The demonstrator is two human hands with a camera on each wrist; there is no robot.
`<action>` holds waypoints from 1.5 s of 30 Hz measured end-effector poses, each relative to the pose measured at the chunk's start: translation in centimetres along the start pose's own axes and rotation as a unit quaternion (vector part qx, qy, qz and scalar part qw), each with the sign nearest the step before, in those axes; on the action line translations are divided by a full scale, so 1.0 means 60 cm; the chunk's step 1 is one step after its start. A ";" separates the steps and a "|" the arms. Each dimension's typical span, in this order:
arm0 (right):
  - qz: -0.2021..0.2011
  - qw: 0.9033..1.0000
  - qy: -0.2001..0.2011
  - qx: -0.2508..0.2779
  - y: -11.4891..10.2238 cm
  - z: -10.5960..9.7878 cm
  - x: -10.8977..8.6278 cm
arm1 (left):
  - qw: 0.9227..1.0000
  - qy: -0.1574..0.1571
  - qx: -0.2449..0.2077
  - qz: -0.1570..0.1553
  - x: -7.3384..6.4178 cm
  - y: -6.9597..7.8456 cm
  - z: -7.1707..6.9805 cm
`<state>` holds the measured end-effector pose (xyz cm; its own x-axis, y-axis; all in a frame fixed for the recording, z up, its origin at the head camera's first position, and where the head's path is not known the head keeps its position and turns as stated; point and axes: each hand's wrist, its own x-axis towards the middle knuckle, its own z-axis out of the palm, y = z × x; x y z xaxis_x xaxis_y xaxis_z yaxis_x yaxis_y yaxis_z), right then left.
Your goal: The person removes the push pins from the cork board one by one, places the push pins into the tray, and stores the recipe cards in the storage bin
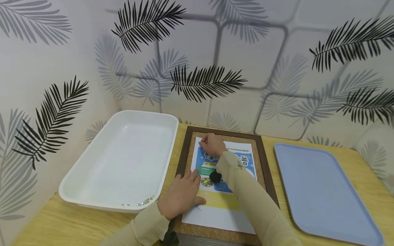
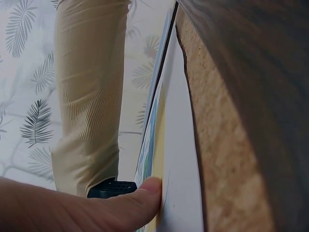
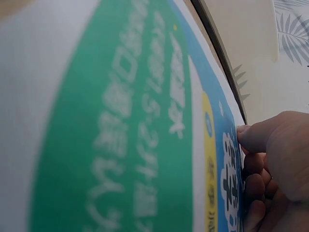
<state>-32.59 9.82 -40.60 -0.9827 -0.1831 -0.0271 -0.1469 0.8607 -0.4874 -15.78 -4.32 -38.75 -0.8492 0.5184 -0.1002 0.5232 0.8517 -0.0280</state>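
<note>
A printed poster (image 1: 215, 215) in blue, yellow and green lies on a cork board (image 1: 255, 138) with a dark brown wooden frame (image 1: 266, 164). My left hand (image 1: 181, 194) rests flat on the poster's left edge, fingers straight and spread; its thumb lies on the yellow band. At the poster's upper left corner is my right hand (image 1: 213, 145), with curled fingers and the thumb against the paper. It seems to pinch something small there, mostly hidden by the fingertips. In the right wrist view, the thumb (image 3: 260, 133) touches the paper's edge and the other fingers fold underneath.
To the left stands a white tray (image 1: 123, 157) with several tiny yellowish and clear pieces (image 1: 146, 201) at its near edge. A flat blue tray (image 1: 323, 188) lies on the right of the wooden table (image 1: 77, 222). Behind rises a leaf-patterned wall (image 1: 240, 109).
</note>
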 end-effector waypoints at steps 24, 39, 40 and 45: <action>-0.018 0.998 -0.042 -0.034 0.003 -0.006 0.016 | 1.000 0.017 -0.007 0.000 -0.001 0.001 0.002; -0.062 0.996 -0.055 -0.014 0.007 -0.021 0.018 | 1.000 0.017 0.002 0.000 0.002 0.003 0.001; -0.061 0.996 -0.057 -0.013 0.008 -0.020 0.018 | 1.000 0.017 0.001 -0.001 0.002 0.003 0.002; -0.054 0.997 -0.059 -0.017 0.006 -0.017 0.018 | 1.000 0.019 -0.003 0.002 0.002 0.001 0.006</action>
<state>-33.81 10.44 -39.93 -0.9412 -0.3284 -0.0788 -0.2571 0.8480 -0.4634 -15.84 -4.21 -39.14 -0.8498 0.5235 -0.0615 0.5255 0.8505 -0.0216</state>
